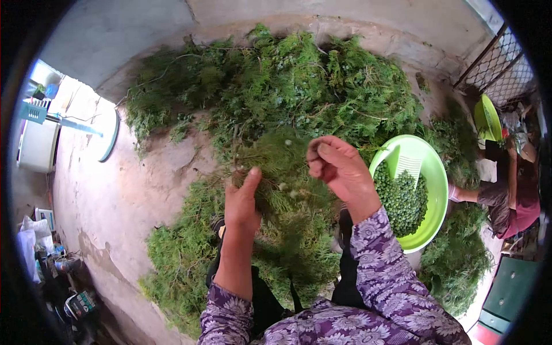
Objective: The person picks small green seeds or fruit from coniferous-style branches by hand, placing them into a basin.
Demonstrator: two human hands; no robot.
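My left hand [242,201] is closed around the stem end of a leafy green branch [276,172], its thumb pointing up. The branch is partly blurred, with a few pale round cones on it. Just right of the branch is my right hand [339,164], raised with its fingers curled together; whether anything is between them is too small to tell. A light green basin [440,198] stands to the right of my right hand, holding a heap of small green cones [402,201].
Cut green branches [299,86] are piled along the wall and around my feet. At the right sits another person [512,190] near a second green basin [487,118]. A fan base [109,135] stands at the left, bags and boxes at the lower left.
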